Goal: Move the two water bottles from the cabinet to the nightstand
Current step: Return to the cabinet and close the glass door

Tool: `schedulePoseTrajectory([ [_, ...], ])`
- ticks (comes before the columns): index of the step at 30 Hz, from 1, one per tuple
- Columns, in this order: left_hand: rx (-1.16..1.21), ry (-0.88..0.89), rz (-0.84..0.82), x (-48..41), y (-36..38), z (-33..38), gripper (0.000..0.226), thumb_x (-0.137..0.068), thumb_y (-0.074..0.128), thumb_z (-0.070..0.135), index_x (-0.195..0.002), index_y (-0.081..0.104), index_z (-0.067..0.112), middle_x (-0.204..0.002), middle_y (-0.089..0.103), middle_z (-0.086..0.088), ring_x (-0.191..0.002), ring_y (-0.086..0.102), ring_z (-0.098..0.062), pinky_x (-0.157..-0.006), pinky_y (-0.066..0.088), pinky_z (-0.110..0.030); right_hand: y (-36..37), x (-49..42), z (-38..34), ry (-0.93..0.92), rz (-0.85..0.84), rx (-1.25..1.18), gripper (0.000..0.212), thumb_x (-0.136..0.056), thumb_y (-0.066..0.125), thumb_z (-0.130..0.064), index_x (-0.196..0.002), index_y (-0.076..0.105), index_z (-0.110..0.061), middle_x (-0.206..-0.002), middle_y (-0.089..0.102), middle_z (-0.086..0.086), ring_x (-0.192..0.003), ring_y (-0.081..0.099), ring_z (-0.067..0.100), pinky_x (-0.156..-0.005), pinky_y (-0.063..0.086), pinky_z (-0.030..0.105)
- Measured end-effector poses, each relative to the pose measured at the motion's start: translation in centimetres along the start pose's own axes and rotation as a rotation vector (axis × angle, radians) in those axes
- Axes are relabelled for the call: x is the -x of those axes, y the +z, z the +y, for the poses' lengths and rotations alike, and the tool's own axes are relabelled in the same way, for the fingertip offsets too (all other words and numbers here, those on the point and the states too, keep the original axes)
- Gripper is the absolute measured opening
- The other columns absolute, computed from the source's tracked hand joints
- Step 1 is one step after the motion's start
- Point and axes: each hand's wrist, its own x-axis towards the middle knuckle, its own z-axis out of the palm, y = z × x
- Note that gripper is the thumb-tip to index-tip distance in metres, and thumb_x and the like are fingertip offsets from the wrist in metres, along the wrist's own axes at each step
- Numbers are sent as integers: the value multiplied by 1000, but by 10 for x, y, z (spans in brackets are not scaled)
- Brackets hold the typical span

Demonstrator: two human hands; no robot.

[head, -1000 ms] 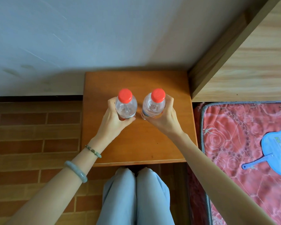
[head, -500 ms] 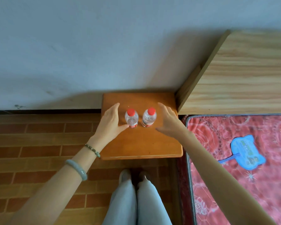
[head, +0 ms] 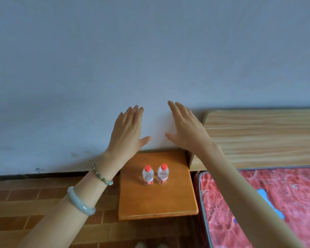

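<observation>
While both arms reach forward, the left hand (head: 128, 130) and right hand (head: 183, 129) hang flat above the nightstand (head: 157, 203), fingers spread, palms down, holding nothing. The two bottles (head: 147, 175) (head: 162, 174) stand upright side by side on the nightstand, below the hands.

A single view is given, taken from a wide-angle camera worn on the head. The scene is looked at forward and steeply down, from standing height, well above the counter (head: 157, 199), which is seen low at 6 o'clock. The wall (head: 150, 51) fills the frame toward 12 o'clock. The bed (head: 284, 194) is caught at 4 o'clock, the brick floor (head: 25, 203) at 8 o'clock.
</observation>
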Motion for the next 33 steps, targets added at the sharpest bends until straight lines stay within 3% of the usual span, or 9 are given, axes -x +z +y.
schedulePoseTrajectory([
  [6,-21,-27,101,-10,-40,10,93,-68,77,40,-137,32,-2,-140,40,-25,-129,38,-41,-106,30,-52,-31,5,-16,16,69,56,91,-78,68,-30,-144,9,-12,-150,20,19,-138,17,32,-110,20,41],
  [12,-45,-53,99,-4,-48,20,92,-72,73,43,-140,29,0,-143,37,-23,-132,35,-39,-108,26,-50,-41,14,-18,11,80,48,89,-79,68,-32,-144,11,-11,-150,19,19,-138,16,32,-111,18,41],
  [21,-104,-244,132,46,-72,8,90,-70,76,40,-137,33,-2,-140,42,-24,-129,39,-39,-107,28,-49,-34,15,-43,-118,49,-28,90,-78,69,-32,-144,12,-12,-150,21,18,-137,18,32,-111,19,41],
  [27,-200,-485,159,117,-110,-43,88,-71,75,41,-137,33,-1,-139,42,-23,-129,38,-38,-106,28,-50,-10,-3,-122,-335,-23,-137,90,-77,69,-34,-144,12,-12,-150,22,17,-137,18,30,-110,20,39],
  [33,-348,-760,187,230,-167,-97,89,-77,66,48,-143,23,5,-148,31,-16,-137,26,-30,-113,18,-45,16,-4,-253,-617,-106,-240,90,-78,68,-36,-144,11,-14,-150,20,14,-138,17,28,-111,20,38],
])
